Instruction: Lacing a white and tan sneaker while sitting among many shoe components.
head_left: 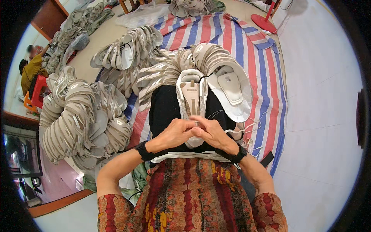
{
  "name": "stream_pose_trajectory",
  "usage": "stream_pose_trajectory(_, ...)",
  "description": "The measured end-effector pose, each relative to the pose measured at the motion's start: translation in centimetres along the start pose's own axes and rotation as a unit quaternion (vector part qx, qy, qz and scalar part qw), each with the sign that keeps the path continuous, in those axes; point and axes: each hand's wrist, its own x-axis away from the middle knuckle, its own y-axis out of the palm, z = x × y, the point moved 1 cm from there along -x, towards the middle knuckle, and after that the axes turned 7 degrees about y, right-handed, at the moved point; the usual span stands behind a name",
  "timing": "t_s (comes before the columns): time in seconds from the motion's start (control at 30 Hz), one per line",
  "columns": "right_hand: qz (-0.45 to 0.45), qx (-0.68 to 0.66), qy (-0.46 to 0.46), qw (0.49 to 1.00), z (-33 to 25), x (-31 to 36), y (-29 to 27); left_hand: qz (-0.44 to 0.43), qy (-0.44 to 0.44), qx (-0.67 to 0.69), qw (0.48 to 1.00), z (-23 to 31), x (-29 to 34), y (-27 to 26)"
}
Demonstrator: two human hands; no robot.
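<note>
A beige and white shoe upper point(192, 96) lies on my black-covered lap, its tongue facing up and its toe toward me. Over its front part my two hands meet. My left hand point(174, 134) has its fingers bent together, the tips touching the other hand. My right hand point(215, 134) is curled with thumb and fingers drawn in. Whatever sits between the fingertips is hidden. A dark cord point(202, 78) runs from the upper's heel end to a stacked row of similar uppers point(216, 58), which ends in a white insole point(230, 88).
White laces point(253, 133) hang at my right, near a dark flat object point(267, 158). Bundled uppers point(73, 120) are heaped at left; another bundle point(129, 48) sits farther off. Striped sheeting point(266, 89) covers the floor. A red stand base point(263, 24) and a person point(31, 73) are farther away.
</note>
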Motion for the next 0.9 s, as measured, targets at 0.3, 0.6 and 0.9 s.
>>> stream_pose_trajectory(0.3, 0.109, 0.177, 0.006, 0.978, 4.8, 1.7, -4.8, 0.034, 0.014, -0.050, 0.998, -1.8, 0.8, -0.1)
stream_pose_trajectory(0.6, 0.220, 0.400, -0.131, 0.880, 2.5, 2.1, -5.6, 0.039, 0.036, -0.032, 0.998, -2.1, 0.7, 0.9)
stream_pose_trajectory(0.9, 0.065, 0.011, -0.013, 0.998, 1.6, 0.2, -0.7, 0.231, 0.192, -0.320, 0.898, -1.4, -2.6, -4.0)
